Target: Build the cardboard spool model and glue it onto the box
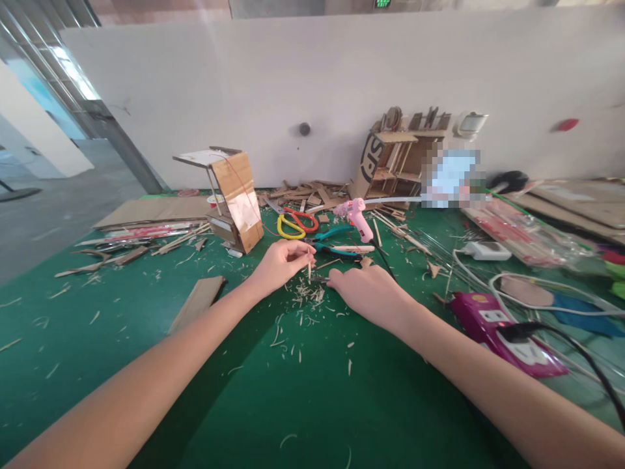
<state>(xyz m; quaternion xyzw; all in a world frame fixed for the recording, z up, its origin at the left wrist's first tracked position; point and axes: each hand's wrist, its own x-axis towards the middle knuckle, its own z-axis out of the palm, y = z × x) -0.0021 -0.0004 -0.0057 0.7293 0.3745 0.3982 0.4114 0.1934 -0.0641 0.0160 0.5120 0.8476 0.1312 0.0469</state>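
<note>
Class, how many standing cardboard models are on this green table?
2: a cardboard model with a red wire behind the left hand, and a shelf-like cardboard model against the wall. Others may be hidden.

Green table mat (146, 378); pale wooden stick (309, 270); pink glue gun (360, 221); yellow and red scissors (280, 227); teal pliers (334, 232); magenta power strip (481, 319).

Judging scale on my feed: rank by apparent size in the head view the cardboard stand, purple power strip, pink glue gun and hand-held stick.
1-2. cardboard stand and purple power strip: alike; the strip is nearer, so unranked.
3. pink glue gun
4. stick in the left hand
</note>
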